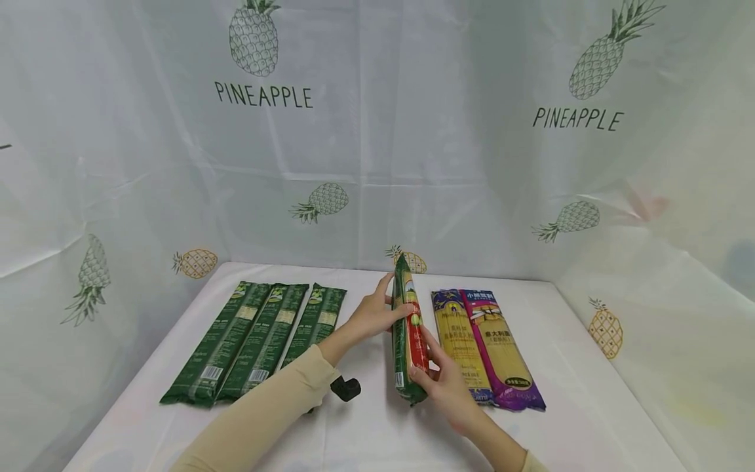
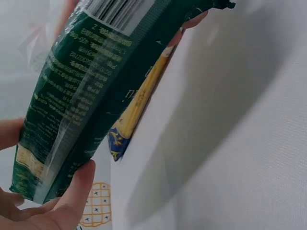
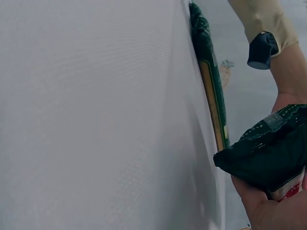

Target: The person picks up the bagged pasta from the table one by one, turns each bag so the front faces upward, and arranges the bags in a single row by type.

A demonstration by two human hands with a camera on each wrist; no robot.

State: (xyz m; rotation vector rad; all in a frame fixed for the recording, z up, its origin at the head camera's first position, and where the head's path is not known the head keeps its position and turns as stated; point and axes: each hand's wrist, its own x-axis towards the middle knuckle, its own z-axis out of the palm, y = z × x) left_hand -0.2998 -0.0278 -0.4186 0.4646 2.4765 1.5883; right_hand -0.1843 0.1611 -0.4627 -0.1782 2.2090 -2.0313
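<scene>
A long green and red pasta packet [image 1: 408, 334] stands on its long edge on the white table [image 1: 366, 426], held between both hands. My left hand [image 1: 374, 313] grips its far part, thumb and fingers around the green film [image 2: 72, 110]. My right hand [image 1: 444, 381] holds its near end [image 3: 268, 153] from the right. Two yellow pasta packets lie flat just right of it: a blue-edged packet [image 1: 461, 344] and a purple one [image 1: 501, 351]. Three dark green packets [image 1: 259, 337] lie side by side to the left.
White cloth with pineapple prints [image 1: 253, 39] walls in the table at the back and both sides. A black wrist camera [image 1: 346, 388] hangs under my left sleeve. Bare tabletop stretches along the front edge and the right side.
</scene>
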